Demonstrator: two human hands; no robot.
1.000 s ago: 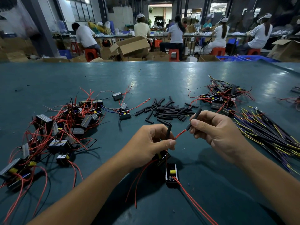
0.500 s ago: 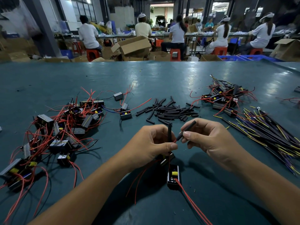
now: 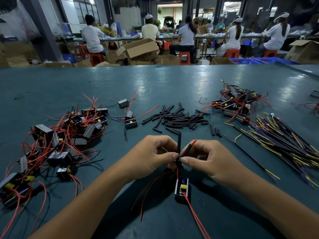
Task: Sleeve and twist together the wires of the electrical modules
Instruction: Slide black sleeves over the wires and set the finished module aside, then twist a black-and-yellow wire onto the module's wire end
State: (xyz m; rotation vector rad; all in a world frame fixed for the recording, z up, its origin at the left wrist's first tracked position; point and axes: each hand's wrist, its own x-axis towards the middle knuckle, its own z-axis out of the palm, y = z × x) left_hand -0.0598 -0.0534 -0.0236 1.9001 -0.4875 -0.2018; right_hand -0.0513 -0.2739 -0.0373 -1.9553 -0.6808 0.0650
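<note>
**Two hands pinching sleeved wires above a small module**

Two black tubular sleeves are meeting at the centre of the green table [image 3: 155, 80], just above a small black rectangular module with a yellow component [image 3: 181, 188]. The upright black sleeve [image 3: 179, 142] is standing almost vertical, and the left hand [image 3: 151, 157] is pinching its lower end between curled thumb and forefinger. The slanted black sleeve [image 3: 188, 149] is leaning to the right with a red wire tip [image 3: 194, 141] poking out of its top; the right hand [image 3: 212, 161] is gripping it, thumb and fingers curled round it. The two sleeves are touching where the fingertips are coming together. Thin red wires [image 3: 193, 209] are running from the module toward the near edge, and other red strands are trailing under the left hand.

Beyond the hands, a loose pile of short black sleeve pieces [image 3: 177, 117] is lying on the table. To the left, a tangled heap of black modules with red wires [image 3: 57, 140] is spreading out. At far right, a smaller heap of modules [image 3: 236, 106] is sitting beside a bundle of dark leads with yellow ends [image 3: 283, 142].

Past the table, open cardboard boxes [image 3: 138, 49] are standing on the floor, and seated people in white tops [image 3: 186, 35] are working at a long bench on red stools.
</note>
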